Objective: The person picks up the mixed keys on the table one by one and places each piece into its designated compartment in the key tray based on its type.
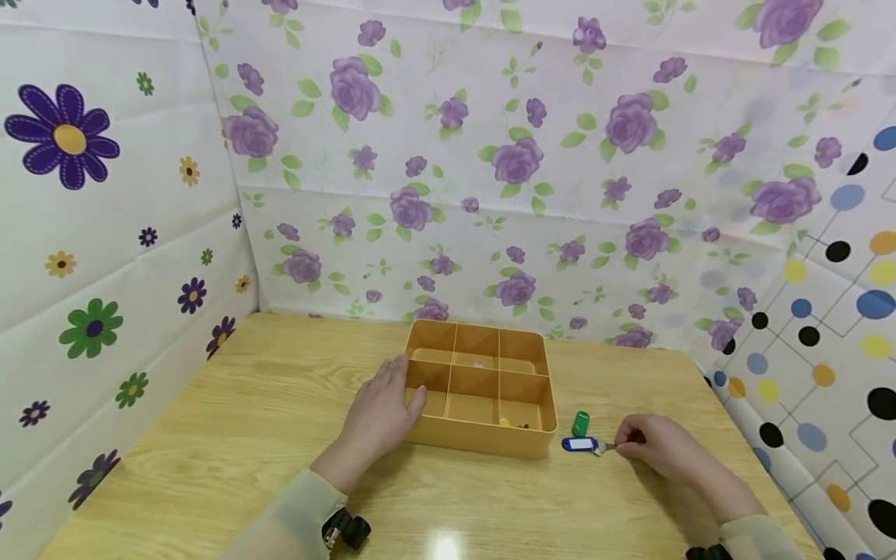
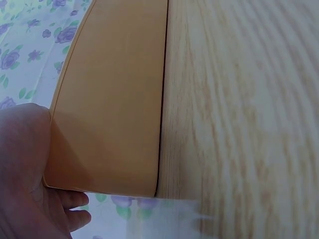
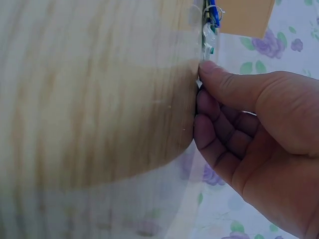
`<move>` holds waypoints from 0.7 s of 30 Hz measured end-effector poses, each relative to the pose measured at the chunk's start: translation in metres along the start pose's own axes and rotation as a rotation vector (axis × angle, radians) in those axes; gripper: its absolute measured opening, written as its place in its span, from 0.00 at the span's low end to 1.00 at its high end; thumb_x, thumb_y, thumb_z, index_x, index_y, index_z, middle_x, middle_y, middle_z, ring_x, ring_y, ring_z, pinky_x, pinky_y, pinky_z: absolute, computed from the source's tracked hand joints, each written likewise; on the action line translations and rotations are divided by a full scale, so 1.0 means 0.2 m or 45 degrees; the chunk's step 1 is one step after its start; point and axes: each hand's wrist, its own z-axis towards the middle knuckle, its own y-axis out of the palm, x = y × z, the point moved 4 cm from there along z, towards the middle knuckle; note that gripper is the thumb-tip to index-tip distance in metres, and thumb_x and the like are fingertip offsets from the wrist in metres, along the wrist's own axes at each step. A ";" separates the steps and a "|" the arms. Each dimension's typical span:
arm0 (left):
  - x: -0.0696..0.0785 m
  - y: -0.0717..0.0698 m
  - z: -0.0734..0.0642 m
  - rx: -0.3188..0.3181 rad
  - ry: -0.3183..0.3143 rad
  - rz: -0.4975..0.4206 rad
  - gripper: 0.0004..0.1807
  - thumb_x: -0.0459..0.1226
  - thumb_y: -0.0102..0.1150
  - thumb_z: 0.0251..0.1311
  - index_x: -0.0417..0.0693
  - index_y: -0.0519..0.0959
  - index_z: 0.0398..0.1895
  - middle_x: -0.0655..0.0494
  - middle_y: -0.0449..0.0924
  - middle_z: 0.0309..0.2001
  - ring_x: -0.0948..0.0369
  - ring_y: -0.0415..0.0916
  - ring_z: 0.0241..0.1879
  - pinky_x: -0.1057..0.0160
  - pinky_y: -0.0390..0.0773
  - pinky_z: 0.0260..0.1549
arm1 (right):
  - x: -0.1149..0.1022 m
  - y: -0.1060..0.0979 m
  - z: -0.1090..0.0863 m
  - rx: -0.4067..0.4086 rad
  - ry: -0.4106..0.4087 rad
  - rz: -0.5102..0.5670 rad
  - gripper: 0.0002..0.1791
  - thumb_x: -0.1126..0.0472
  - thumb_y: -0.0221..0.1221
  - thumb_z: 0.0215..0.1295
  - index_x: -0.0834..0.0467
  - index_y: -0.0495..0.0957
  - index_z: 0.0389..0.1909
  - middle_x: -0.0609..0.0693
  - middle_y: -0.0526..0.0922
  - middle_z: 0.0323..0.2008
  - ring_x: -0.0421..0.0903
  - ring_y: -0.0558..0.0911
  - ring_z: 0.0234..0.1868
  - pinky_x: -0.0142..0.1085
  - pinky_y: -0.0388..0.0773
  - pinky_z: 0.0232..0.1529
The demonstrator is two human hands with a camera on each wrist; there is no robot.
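An orange-yellow divided storage box [image 1: 483,437] sits on the table, with two rows of compartments. My left hand [image 1: 381,404] grips its left end, thumb over the front rim and fingers along the outer side. In the left wrist view the hand [image 2: 27,159] wraps the end of the box's plain wall [image 2: 109,99]. Right of the box lies a key with a blue tag [image 1: 579,444] that has a white label. My right hand [image 1: 658,445] pinches the key's end between thumb and fingertips, low at the tabletop. Just behind the tag is a small green object [image 1: 580,424].
Small yellow and dark bits [image 1: 514,424] lie in the box's front right compartment, and a small pinkish piece [image 1: 479,363] in the back middle one. The wooden table [image 1: 294,358] meets flower-patterned cloth [image 1: 448,194] behind, with more cloth on both sides.
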 end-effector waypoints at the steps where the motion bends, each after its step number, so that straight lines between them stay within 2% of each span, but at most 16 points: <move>1: 0.00 0.00 0.00 0.002 0.000 0.001 0.45 0.57 0.45 0.85 0.33 0.54 0.88 0.37 0.57 0.86 0.40 0.51 0.86 0.33 0.59 0.80 | 0.00 0.00 0.01 -0.001 -0.003 0.009 0.07 0.62 0.71 0.75 0.49 0.83 0.37 0.40 0.82 0.33 0.39 0.76 0.34 0.37 0.76 0.37; 6: -0.01 -0.02 0.01 0.011 -0.018 -0.017 0.44 0.56 0.46 0.85 0.33 0.53 0.89 0.38 0.55 0.86 0.40 0.51 0.86 0.34 0.57 0.80 | -0.02 -0.02 0.05 -0.006 -0.043 0.052 0.06 0.62 0.73 0.73 0.51 0.85 0.40 0.40 0.83 0.35 0.39 0.78 0.35 0.36 0.78 0.37; 11: -0.01 -0.02 0.00 0.015 -0.012 -0.026 0.44 0.55 0.48 0.85 0.32 0.54 0.88 0.35 0.57 0.85 0.39 0.53 0.85 0.33 0.59 0.79 | -0.01 0.00 0.05 -0.042 -0.074 0.018 0.06 0.60 0.72 0.74 0.49 0.85 0.38 0.39 0.82 0.35 0.37 0.77 0.33 0.36 0.78 0.36; 17: 0.00 -0.01 0.00 0.014 -0.004 -0.028 0.44 0.56 0.46 0.85 0.32 0.54 0.88 0.35 0.58 0.85 0.39 0.53 0.85 0.33 0.59 0.80 | -0.01 0.02 0.02 0.004 -0.040 -0.031 0.07 0.60 0.70 0.76 0.48 0.83 0.37 0.39 0.81 0.33 0.37 0.75 0.33 0.38 0.76 0.37; 21: 0.00 -0.01 0.00 0.004 0.002 -0.028 0.44 0.56 0.46 0.85 0.32 0.54 0.88 0.35 0.58 0.85 0.38 0.53 0.85 0.33 0.59 0.80 | -0.01 0.03 0.01 0.035 -0.055 -0.067 0.06 0.60 0.70 0.76 0.48 0.85 0.38 0.37 0.82 0.35 0.34 0.77 0.34 0.38 0.80 0.38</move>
